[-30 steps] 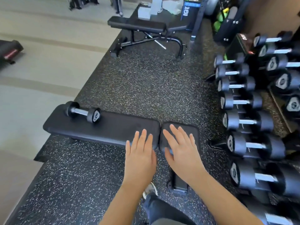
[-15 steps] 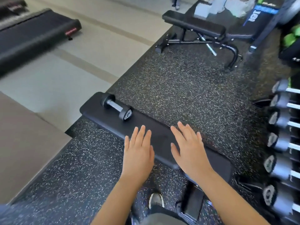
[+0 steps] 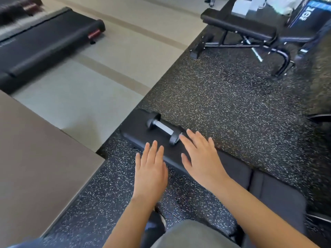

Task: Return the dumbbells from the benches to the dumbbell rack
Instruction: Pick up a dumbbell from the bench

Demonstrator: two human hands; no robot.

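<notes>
a small dumbbell (image 3: 163,128) is laid on the far end of the padded table (image 3: 136,130) — its near head just beside the right hand (image 3: 202,158). the left hand (image 3: 150,173) is held alongside, all fingers (image 3: 153,149) straight, slightly spread, nothing gripped

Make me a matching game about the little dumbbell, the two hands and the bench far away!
Things:
1. small black dumbbell with a silver handle
2. left hand
3. right hand
4. far black padded bench

Places or states:
A. stands at the top right of the view
B. open, fingertips next to the dumbbell's near end
C. lies on the near black padded bench
D. open, fingertips over the near bench's front edge

Pairs: 1-C, 2-D, 3-B, 4-A
</notes>
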